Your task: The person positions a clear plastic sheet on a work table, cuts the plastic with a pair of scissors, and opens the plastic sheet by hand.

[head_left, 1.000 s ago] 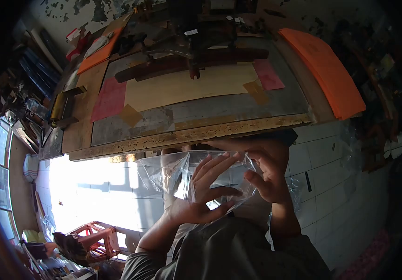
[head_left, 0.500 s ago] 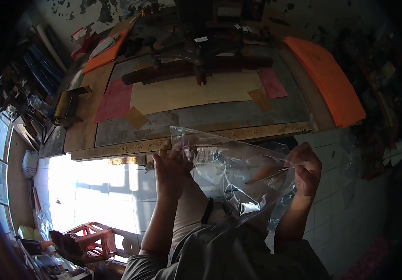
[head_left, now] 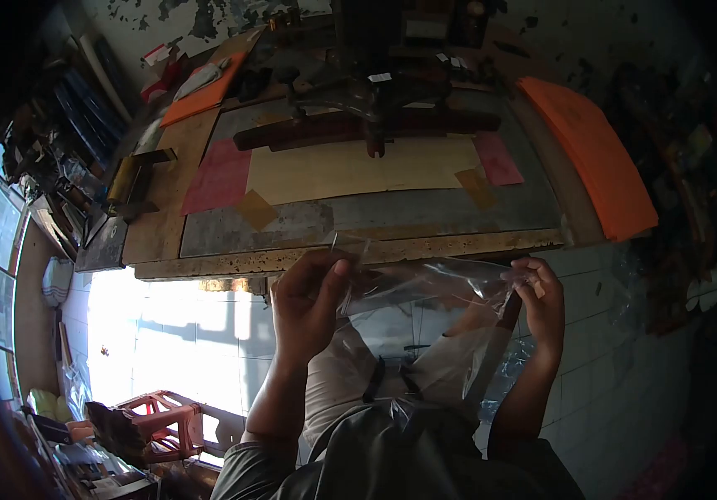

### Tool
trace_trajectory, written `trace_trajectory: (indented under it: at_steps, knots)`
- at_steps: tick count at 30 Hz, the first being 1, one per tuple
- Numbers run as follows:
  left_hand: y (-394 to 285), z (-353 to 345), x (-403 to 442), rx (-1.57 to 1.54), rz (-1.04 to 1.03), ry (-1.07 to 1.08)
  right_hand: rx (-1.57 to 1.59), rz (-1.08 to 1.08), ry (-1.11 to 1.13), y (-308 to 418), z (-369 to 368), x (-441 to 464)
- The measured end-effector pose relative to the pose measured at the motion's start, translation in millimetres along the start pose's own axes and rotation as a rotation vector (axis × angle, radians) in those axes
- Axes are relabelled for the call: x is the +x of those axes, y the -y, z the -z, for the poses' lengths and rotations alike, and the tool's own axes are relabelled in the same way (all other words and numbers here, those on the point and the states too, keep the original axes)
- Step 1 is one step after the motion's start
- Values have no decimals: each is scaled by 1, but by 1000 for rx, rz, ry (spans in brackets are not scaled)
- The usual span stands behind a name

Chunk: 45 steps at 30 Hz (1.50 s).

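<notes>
Between my two hands hangs a clear plastic sheet (head_left: 425, 287), possibly a bag, creased and shiny, over my lap. My left hand (head_left: 312, 296) pinches its upper left corner between thumb and fingers, and a small flap sticks up above the thumb. At the other end, my right hand (head_left: 539, 296) grips the upper right corner with its fingertips. Both hands are just in front of the worktable's front edge (head_left: 425, 251). The sheet's lower part drapes toward my shirt and is hard to make out.
On the worktable, a cream sheet (head_left: 333, 173) lies under a dark metal press frame (head_left: 375, 125), with pink paper (head_left: 217, 177) at its side. Orange sheets (head_left: 596, 158) are stacked at the right. A red plastic stool (head_left: 162, 421) stands lower left. Another clear plastic piece (head_left: 508, 375) is by my right forearm.
My left hand has closed from spread fingers to a pinch on the plastic's corner. The sheet's top edge is now more level, and the view has shifted slightly.
</notes>
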<state>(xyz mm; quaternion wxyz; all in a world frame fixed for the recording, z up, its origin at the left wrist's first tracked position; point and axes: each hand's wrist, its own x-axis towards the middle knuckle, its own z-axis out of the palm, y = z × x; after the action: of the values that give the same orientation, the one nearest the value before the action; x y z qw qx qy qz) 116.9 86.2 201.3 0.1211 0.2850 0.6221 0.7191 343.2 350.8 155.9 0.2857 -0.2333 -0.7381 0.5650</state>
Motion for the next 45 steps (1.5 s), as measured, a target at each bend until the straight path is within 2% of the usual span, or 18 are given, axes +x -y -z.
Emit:
trace_trajectory:
  at_steps: [1,3,6,9,10,14,17,23,26,29,38,41,45]
  knots:
    - [-8,0,2,119,-54,24,-228,-13,95,3,-2,-1]
    - [-22,0,5,360,-159,74,-392,71,-38,12,-18,-3]
    - [-39,-7,2,544,-209,153,-195,114,-166,31,-34,-8]
    - [-35,-19,-9,583,-147,241,-267,476,-89,52,-58,-13]
    - [-22,-21,-13,616,-232,243,-255,528,-59,67,-70,-14]
    - [-22,-34,-23,673,-305,301,-353,727,-54,102,-98,-8]
    - [-18,-34,-28,726,-334,335,-206,652,-24,79,-109,-9]
    - [-6,-30,-25,614,-343,380,-91,525,75,71,-104,-11]
    - [-12,-33,-23,640,-246,434,35,371,182,62,-98,-11]
    - [-13,-34,-17,541,-137,505,327,194,283,70,-92,-6]
    - [1,-34,-11,252,46,555,373,143,215,56,-96,2]
    - [-4,-33,-12,256,116,529,365,136,268,57,-90,2]
    - [-4,-32,-9,289,103,513,272,218,247,62,-94,2]
